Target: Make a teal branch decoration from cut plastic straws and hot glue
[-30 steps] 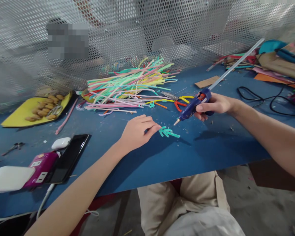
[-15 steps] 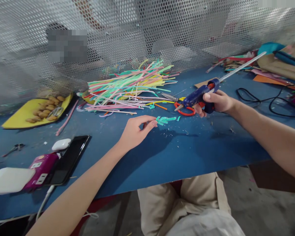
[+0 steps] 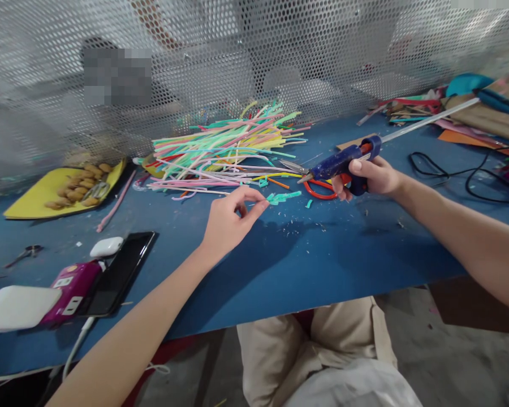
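Observation:
Between thumb and forefinger, my left hand (image 3: 233,220) pinches one end of a small green pipe-cleaner piece (image 3: 284,197) with short side branches. My right hand (image 3: 375,176) is wrapped round the handle of a blue hot glue gun (image 3: 337,162). Its nozzle points left, a little to the right of the green piece and apart from it. A clear glue stick (image 3: 432,118) juts from the gun's back. Red-handled scissors (image 3: 320,195) lie beneath the nozzle, partly hidden by the gun. One loose green scrap (image 3: 309,204) rests on the blue table (image 3: 254,288).
Behind my hands lies a pile of coloured pipe cleaners (image 3: 220,147) against a perforated metal screen (image 3: 220,56). At left are a yellow sheet (image 3: 34,198) with several brown nut-like things, a phone (image 3: 123,271) and a purple power strip (image 3: 74,288). A black cable (image 3: 439,169) curls at right.
My left hand has lifted the green piece slightly and turned it, drawing it away from the loose scrap. The glue gun has tipped a little, its nozzle shifting slightly up and left.

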`<state>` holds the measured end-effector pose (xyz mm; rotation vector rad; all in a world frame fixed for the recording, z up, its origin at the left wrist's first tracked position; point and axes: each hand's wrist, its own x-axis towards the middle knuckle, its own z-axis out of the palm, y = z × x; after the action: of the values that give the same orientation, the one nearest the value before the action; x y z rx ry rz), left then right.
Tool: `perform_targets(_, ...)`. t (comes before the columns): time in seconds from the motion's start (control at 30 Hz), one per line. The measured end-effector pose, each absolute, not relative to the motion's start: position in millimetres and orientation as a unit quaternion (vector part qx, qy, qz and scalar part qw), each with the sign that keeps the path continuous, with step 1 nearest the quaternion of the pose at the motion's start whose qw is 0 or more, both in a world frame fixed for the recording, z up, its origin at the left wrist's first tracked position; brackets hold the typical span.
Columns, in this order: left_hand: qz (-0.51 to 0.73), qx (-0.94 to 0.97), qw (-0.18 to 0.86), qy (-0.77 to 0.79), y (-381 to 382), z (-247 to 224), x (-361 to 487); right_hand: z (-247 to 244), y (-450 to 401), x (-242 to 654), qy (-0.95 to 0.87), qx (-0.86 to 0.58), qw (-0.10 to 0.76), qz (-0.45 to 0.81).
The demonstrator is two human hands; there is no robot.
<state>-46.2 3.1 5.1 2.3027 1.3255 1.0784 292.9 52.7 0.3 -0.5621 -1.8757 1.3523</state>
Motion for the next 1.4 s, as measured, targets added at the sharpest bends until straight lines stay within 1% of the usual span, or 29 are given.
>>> perform_targets(0.13, 0.338, 0.814, 0.141, 0.451, 3, 6, -47, 2, 52, 293, -0.734, -0.222, 0.363, 0.53)
perform_targets(0.5, 0.307, 0.884, 0.044, 0.35, 5, 3, -52, 1, 56, 291, -0.745, -0.197, 0.367, 0.521)
perform_targets(0.73, 0.283, 0.907, 0.008, 0.311, 10, -3, -58, 6, 53, 292, -0.752, -0.204, 0.352, 0.519)
perform_targets(0.8, 0.271, 0.911, 0.0, 0.311, 11, -3, -59, 7, 54, 293, -0.758, -0.202, 0.338, 0.519)
perform_targets(0.97, 0.253, 0.915, -0.037, 0.311, 13, 0, -60, 12, 57, 299, -0.789, -0.22, 0.24, 0.521)
perform_targets(1.07, 0.249, 0.917, -0.06, 0.305, 15, 0, -61, 12, 58, 300, -0.793, -0.235, 0.21, 0.521)
perform_targets(1.2, 0.251, 0.921, -0.063, 0.292, 17, -1, -62, 8, 57, 299, -0.799, -0.246, 0.19, 0.515)
perform_targets(1.4, 0.246, 0.926, -0.067, 0.277, 15, 1, -62, 2, 56, 293, -0.816, -0.21, 0.205, 0.498)
